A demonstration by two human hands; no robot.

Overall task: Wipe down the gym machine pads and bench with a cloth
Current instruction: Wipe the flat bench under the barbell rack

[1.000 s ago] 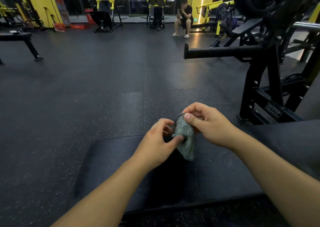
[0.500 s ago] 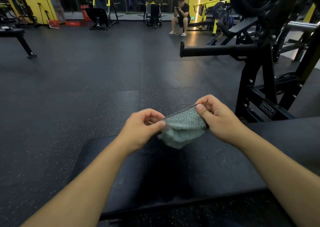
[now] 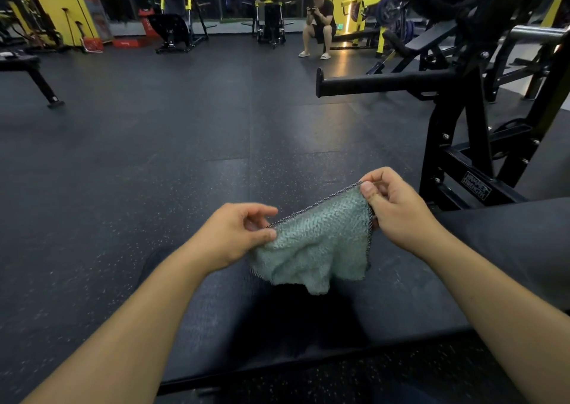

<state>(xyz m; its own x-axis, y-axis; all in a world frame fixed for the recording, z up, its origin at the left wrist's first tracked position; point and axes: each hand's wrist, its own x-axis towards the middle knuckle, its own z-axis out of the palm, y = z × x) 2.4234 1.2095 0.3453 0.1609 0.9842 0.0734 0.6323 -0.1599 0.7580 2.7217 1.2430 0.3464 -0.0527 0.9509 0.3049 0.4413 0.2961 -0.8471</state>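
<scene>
Holding One Cloth Taut Above the Bench Pad

Spanning the whole scene is one dark rubber floor (image 3: 154,157), flecked with pale specks. On the right stands one black steel machine frame (image 3: 456,120) with a horizontal bar projecting leftward. Across the lower part of the view runs one black padded bench (image 3: 509,249), its surface lying beneath both forearms. One further bench (image 3: 34,64) stands at far left, well apart. At the back wall, two yellow-and-black machines (image 3: 268,6) are visible, and one seated person (image 3: 320,24) sits near them holding a small object in both hands.

Two hands appear — one per forearm. The left hand (image 3: 234,237) pinches the cloth's near-left corner between thumb and curled fingers. The right hand (image 3: 398,212) pinches the upper-right corner, thumb pressed against the forefinger, with the remaining fingers curled.

One grey-green cloth (image 3: 314,246) — textured, with a dark stitched hem — is stretched between the two hands along its top edge. Its lower portion hangs loosely above the bench pad; whether it touches the pad cannot be told.
</scene>
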